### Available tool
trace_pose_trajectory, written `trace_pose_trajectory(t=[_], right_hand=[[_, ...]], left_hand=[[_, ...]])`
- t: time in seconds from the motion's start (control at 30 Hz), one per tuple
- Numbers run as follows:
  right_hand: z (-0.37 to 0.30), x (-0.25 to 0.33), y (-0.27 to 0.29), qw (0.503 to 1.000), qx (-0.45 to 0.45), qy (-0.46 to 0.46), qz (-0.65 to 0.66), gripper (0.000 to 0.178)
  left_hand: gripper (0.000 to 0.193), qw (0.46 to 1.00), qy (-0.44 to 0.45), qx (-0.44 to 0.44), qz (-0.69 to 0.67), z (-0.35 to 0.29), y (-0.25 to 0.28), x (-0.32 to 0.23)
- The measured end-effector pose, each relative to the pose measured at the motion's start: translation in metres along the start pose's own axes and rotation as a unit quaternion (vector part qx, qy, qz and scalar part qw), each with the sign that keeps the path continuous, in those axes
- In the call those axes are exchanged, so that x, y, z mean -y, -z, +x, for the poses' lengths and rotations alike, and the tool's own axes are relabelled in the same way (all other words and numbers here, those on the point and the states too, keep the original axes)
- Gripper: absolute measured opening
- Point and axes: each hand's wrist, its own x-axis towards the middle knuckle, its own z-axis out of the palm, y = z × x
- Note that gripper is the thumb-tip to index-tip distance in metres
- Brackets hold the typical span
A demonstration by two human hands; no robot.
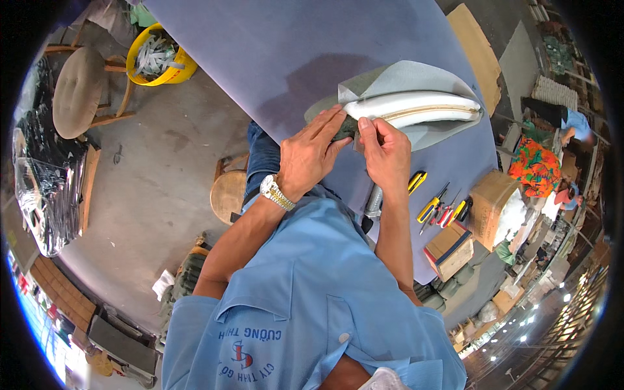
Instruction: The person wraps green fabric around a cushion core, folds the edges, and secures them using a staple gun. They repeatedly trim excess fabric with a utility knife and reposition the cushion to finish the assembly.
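A curved, white-padded piece (pixel 416 105) with a tan strip along its side lies on the table. Grey fabric (pixel 416 75) spreads beneath and around it, folded up along its far side. At the piece's left end, my left hand (pixel 311 153) grips the gathered fabric, fingers on top and thumb on the near side. Close beside it, my right hand (pixel 387 155) is closed in a pinch on the fabric's near edge. What lies between those fingertips is mostly hidden. The fabric under my left hand looks darker green-grey.
The blue-grey table (pixel 273 45) bears a yellow utility knife (pixel 416 182), screwdrivers (pixel 432 205) and a small box (pixel 448 252) on the right. A cardboard box (pixel 492 208) stands beyond. Left are a yellow bucket (pixel 144 77) of scraps, a padded chair (pixel 79 91) and a stool (pixel 227 196).
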Motion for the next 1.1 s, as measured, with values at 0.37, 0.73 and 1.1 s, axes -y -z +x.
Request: trace_pose_trajectory(t=[0.37,0.73,1.1], right_hand=[[0.005,-0.002,-0.007,0.999,-0.009,0.026,0.038,0.039],[0.022,-0.028,-0.040,0.977,0.029,0.038,0.208,0.037],[0.012,-0.050,-0.056,0.945,0.050,0.100,0.307,0.025]], left_hand=[[0.040,1.000,0.014,0.011,-0.020,0.017,0.007,-0.004],[0.040,0.997,0.053,0.016,-0.054,0.025,0.009,0.014],[0.059,0.957,0.200,0.069,-0.198,0.021,-0.006,0.029]])
